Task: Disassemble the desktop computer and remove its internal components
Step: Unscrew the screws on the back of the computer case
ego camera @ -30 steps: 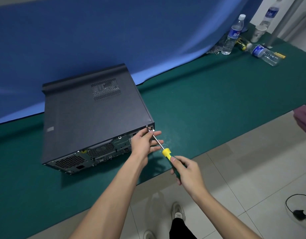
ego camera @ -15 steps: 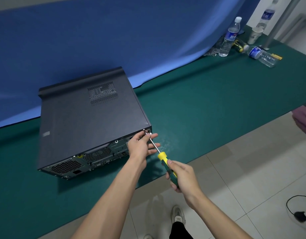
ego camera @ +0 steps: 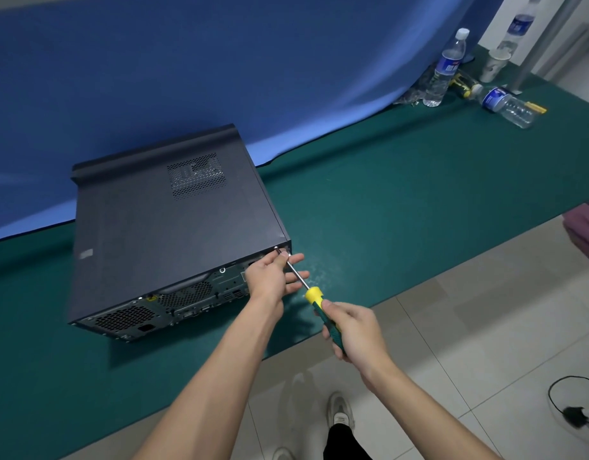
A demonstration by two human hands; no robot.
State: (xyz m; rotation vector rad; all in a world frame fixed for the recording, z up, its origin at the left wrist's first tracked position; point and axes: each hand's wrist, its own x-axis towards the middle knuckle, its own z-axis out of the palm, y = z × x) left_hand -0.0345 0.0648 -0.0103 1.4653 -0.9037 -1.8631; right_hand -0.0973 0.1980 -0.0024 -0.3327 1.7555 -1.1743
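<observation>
Computer (ego camera: 173, 234) lies flat near table's front edge, rear panel facing person. Screwdriver (ego camera: 314, 298) slants toward panel's top right corner; left hand (ego camera: 273, 277) pinches shaft, right hand (ego camera: 352, 330) grips handle.

**Matt metal, soft cloth, clear plastic**

The computer case (ego camera: 160, 227) looked like matt dark sheet metal, its vent panel perforated. The screwdriver (ego camera: 314, 298) had a bright, polished metal shaft and a yellow-and-green plastic handle. The table (ego camera: 402, 200) wore a matt green covering, with smooth blue cloth (ego camera: 220, 68) behind. The water bottles (ego camera: 444, 71) were clear, glossy plastic; the floor (ego camera: 485, 310) was pale, faintly shiny tile.
</observation>
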